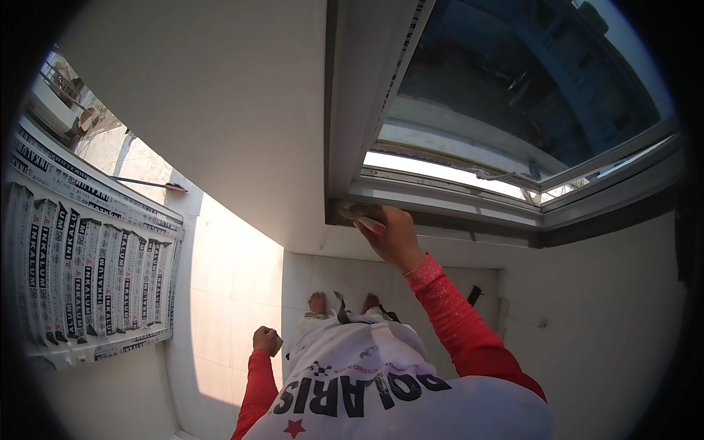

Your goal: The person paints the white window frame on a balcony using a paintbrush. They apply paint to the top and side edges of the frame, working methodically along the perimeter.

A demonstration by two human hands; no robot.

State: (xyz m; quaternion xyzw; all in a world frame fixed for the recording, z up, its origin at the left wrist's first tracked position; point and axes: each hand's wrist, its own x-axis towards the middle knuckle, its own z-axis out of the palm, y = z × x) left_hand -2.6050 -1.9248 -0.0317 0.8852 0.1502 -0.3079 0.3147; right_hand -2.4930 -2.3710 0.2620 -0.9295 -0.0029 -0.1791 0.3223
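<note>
My right hand [394,233] is raised to the lower left corner of a window frame [440,213]. Its fingers are closed around what looks like a small paintbrush [346,212], with a reddish spot beside the thumb. The brush's head touches the dark grey band [469,226] that borders the frame. Low beside my body, my left hand [268,340] is curled into a fist. Anything inside that fist is hidden. The window's sliding glass panel [513,81] stands above and to the right of my right hand.
At the left is a louvred door or shutter [95,271] wrapped in printed protective film. A long blue-handled tool [150,182] lies beyond it. Pale floor tiles [227,286] lie below, partly sunlit. A small dark object [475,295] is at the right, below my forearm.
</note>
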